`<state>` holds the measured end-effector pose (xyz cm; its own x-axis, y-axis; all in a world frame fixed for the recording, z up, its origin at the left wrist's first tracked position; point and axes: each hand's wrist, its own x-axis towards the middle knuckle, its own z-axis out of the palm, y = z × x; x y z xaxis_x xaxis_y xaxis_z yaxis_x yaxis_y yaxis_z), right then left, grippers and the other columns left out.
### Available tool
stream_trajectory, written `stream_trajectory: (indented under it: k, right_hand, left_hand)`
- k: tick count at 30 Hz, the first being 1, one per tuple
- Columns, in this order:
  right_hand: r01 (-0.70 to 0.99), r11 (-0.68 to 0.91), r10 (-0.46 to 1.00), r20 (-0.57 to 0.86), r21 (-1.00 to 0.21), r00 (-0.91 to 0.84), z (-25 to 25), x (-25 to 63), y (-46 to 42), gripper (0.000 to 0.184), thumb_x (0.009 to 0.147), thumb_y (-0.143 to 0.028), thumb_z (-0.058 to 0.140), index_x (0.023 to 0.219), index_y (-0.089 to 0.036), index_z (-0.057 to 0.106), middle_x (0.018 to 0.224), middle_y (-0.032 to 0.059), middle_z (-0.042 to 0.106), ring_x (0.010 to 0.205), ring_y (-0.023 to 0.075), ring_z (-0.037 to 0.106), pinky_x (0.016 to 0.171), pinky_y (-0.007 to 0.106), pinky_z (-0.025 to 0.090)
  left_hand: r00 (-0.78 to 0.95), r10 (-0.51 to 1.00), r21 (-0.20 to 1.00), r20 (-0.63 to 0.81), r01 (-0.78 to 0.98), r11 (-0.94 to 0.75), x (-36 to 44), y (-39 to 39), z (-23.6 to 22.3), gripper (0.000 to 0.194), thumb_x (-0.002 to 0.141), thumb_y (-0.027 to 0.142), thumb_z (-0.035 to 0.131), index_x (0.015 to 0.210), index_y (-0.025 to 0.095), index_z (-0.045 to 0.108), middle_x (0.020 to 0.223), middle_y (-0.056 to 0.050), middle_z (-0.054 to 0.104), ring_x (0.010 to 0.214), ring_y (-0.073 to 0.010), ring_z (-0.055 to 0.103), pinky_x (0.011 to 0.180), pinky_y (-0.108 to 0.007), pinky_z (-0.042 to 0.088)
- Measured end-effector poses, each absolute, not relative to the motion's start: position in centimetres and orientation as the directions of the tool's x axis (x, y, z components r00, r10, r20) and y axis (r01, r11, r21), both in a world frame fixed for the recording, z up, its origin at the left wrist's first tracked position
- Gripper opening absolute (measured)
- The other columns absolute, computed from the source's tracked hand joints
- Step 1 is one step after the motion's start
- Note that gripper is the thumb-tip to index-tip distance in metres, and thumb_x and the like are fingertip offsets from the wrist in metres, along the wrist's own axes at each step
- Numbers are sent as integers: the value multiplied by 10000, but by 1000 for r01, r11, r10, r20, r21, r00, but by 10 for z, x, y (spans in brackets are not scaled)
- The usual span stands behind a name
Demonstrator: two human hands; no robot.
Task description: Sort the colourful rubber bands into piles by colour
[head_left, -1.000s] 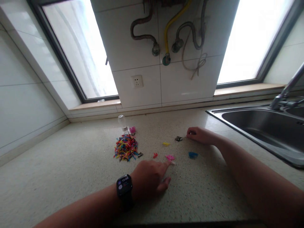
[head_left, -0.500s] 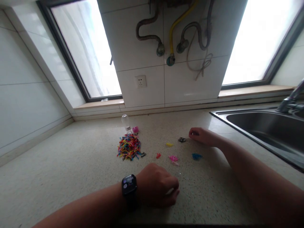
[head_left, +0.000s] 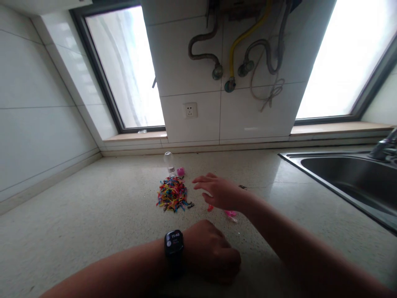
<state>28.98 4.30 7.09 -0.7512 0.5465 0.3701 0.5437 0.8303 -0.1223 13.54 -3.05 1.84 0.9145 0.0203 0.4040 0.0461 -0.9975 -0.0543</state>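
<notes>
Right hand (head_left: 218,192): fingers loosely spread, no hold visible. Left hand (head_left: 214,254): curled; whether anything sits inside, cannot tell. Heap of mixed bits (head_left: 172,193) on the counter (head_left: 108,215) at nine o'clock from the right hand, near its fingertips. Red bits (head_left: 210,208) at seven, pink bits (head_left: 230,214) at five. Clear bottle (head_left: 168,160) at ten. Risks: a low right forearm (head_left: 273,225) could drag pink bits into others; a hasty reach could scatter the heap.

Smooth and rough finishes
The pale speckled stone-look countertop (head_left: 108,198) is showing semi-gloss; the grey metal sink (head_left: 356,182) is showing satin sheen; the multicoloured pile of rubbery-looking loops (head_left: 172,193) is presenting rough texture.
</notes>
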Motion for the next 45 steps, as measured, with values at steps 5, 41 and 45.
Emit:
stream_trajectory:
  k: [5,41,45]
  right_hand:
    - [547,834,509,282,71,-813,50,260,50,390,891,-137,507,1246,-211,650,1347,48,618,1103,243,543,969,401,415]
    - [555,830,545,294,-57,-785,38,260,48,465,902,-80,444,1332,-192,583,1342,65,618,1149,236,545,1014,413,386]
    - [526,819,572,372,-227,-730,43,268,44,451,913,-82,438,1306,-221,608,1328,58,629,1192,204,539,1068,414,359]
  left_hand:
    - [918,-52,-87,393,-18,-996,135,-28,18,266,922,326,484,703,193,558,559,31,611,513,-111,564,457,-277,303]
    - [913,-77,-108,402,-36,-993,136,-26,19,258,895,345,525,689,197,566,540,34,590,500,-120,543,432,-282,307]
    - [909,-74,-103,409,-35,-994,136,-26,18,241,882,343,546,693,195,555,538,37,586,492,-117,543,426,-293,311]
